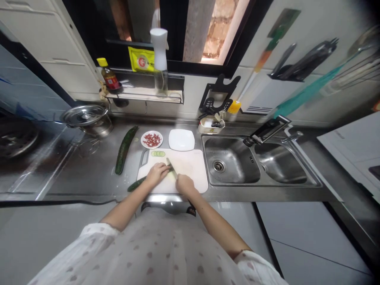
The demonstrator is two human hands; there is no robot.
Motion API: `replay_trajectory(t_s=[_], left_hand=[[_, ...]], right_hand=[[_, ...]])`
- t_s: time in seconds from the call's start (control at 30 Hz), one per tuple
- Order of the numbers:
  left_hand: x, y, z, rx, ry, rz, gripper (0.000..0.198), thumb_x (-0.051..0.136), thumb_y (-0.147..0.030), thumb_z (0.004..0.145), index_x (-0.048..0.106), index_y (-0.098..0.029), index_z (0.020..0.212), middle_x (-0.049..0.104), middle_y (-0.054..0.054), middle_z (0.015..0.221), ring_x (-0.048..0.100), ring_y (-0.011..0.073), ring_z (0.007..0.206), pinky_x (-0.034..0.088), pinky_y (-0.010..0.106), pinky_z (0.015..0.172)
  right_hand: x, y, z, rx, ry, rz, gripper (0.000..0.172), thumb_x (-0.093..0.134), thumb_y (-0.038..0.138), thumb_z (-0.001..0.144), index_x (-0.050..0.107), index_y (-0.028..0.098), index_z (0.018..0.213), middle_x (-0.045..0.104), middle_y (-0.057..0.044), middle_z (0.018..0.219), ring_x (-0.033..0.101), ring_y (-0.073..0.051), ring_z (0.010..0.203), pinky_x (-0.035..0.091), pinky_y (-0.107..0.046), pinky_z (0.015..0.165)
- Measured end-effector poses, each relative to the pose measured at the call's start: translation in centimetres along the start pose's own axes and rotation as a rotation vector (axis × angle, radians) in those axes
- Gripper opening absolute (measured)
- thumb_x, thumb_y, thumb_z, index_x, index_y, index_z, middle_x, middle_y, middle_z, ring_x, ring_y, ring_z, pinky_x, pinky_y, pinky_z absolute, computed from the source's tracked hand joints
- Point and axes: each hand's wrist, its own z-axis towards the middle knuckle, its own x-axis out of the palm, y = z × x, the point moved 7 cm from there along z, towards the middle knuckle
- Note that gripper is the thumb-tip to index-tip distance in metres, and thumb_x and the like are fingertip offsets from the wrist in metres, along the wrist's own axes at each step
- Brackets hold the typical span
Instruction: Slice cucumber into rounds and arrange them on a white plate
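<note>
On the white cutting board (196, 168), my left hand (157, 174) is closed over a cucumber (136, 184), whose dark green end sticks out to the left under my wrist. My right hand (184, 185) grips a kitchen knife (171, 166) by its handle. Its blade points away from me, right beside my left fingertips. Pale green lies next to the blade, too small to make out. Several round cucumber slices (158, 153) overlap in a row near the board's far left corner. A second, whole cucumber (126, 150) rests on the counter to the left.
Behind the board stand a small plate of chopped red pieces (152, 139) and a white plate (181, 139). A double steel sink (231, 158) with a faucet (267, 130) is on the right. A lidded steel pot (95, 118) stands at the back left, below a wall rack (145, 95).
</note>
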Motion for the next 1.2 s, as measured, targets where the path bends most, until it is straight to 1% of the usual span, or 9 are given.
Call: replay_trajectory(t_s=[0.1,0.37,0.7,0.8,1.03,1.2], left_hand=[[-0.1,-0.1,0.0,0.006,0.000,0.001,0.027,0.049,-0.031,0.093,0.069,-0.022,0.109,0.063,0.007,0.093,0.055,0.0177,0.086,0.045,0.031,0.081],[-0.1,-0.1,0.1,0.004,0.009,-0.002,0.027,0.049,-0.031,0.093,0.069,-0.022,0.109,0.062,0.006,0.090,0.054,0.0174,0.084,0.045,0.031,0.080],[-0.1,-0.4,0.0,0.015,0.004,0.008,0.028,0.048,-0.030,0.094,0.069,-0.024,0.111,0.062,0.006,0.093,0.054,0.0177,0.086,0.046,0.032,0.081],[-0.1,-0.4,0.1,0.013,0.006,0.001,0.027,0.048,-0.031,0.094,0.069,-0.023,0.110,0.063,0.007,0.093,0.054,0.0178,0.086,0.045,0.032,0.081],[-0.2,-0.3,0.0,-0.007,0.014,-0.024,0.027,0.049,-0.031,0.093,0.068,-0.023,0.111,0.063,0.007,0.094,0.054,0.0181,0.087,0.045,0.032,0.081],[0.0,-0.1,0.0,-0.007,0.005,-0.017,0.028,0.049,-0.031,0.093,0.069,-0.023,0.111,0.063,0.007,0.094,0.054,0.0184,0.087,0.046,0.033,0.081]], right_hand=[[0.1,-0.1,-0.1,0.005,0.002,0.009,0.032,0.038,0.013,0.091,0.062,0.013,0.111,0.067,-0.015,0.109,0.064,-0.021,0.101,0.046,-0.028,0.080],[0.8,-1.1,-1.8,0.009,0.019,-0.024,0.028,0.041,0.015,0.091,0.062,0.012,0.109,0.068,-0.016,0.104,0.064,-0.023,0.099,0.046,-0.028,0.076],[0.2,0.1,0.4,-0.011,0.000,-0.002,0.032,0.038,0.011,0.089,0.062,0.013,0.111,0.067,-0.016,0.109,0.064,-0.023,0.101,0.046,-0.030,0.080],[0.4,0.0,0.2,-0.004,0.013,-0.005,0.032,0.039,0.011,0.089,0.062,0.013,0.110,0.067,-0.016,0.108,0.064,-0.022,0.101,0.046,-0.030,0.080],[1.2,-1.0,-1.5,0.006,0.017,-0.024,0.028,0.041,0.012,0.089,0.062,0.013,0.108,0.068,-0.015,0.104,0.065,-0.022,0.099,0.046,-0.028,0.077],[0.9,-0.6,-0.7,-0.002,0.016,-0.015,0.030,0.040,0.011,0.088,0.062,0.013,0.109,0.068,-0.015,0.104,0.065,-0.022,0.100,0.047,-0.028,0.078]])
